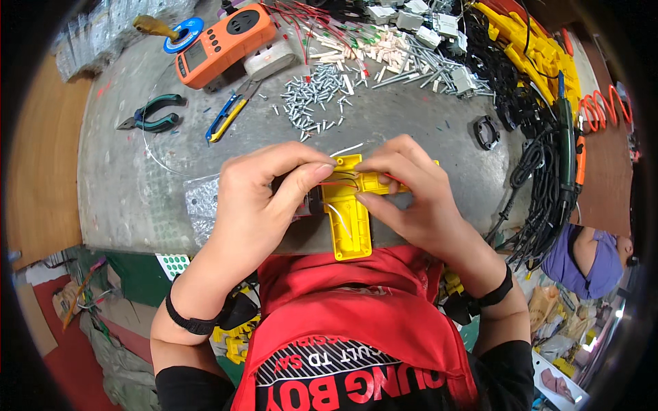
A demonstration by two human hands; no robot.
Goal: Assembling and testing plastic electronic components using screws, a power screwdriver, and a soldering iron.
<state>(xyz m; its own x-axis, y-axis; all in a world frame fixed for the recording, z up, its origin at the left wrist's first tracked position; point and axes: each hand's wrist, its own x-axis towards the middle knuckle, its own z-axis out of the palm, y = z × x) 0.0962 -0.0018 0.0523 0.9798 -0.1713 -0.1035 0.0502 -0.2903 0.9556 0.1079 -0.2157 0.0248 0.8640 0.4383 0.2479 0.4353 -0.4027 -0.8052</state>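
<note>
Beyond a red apron (pixel 343 284), over a yellow shell (pixel 353 233), left-hand fingers (pixel 295 158) are narrowed, right-hand fingers (pixel 391 163) parted; grip on wires (pixel 345 181) cannot be told.

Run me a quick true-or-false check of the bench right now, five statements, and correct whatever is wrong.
1. The left hand and right hand are both at the yellow housing. True.
2. The pliers lie to the right of the blue-and-yellow cutter. False: the pliers lie to the left of the cutter.
3. A pile of loose screws lies on the bench beyond the hands. True.
4. The meter with a small screen has a green case. False: the meter's case is orange.
5. Only the right wrist wears a black band. False: the left wrist wears one too.
</note>
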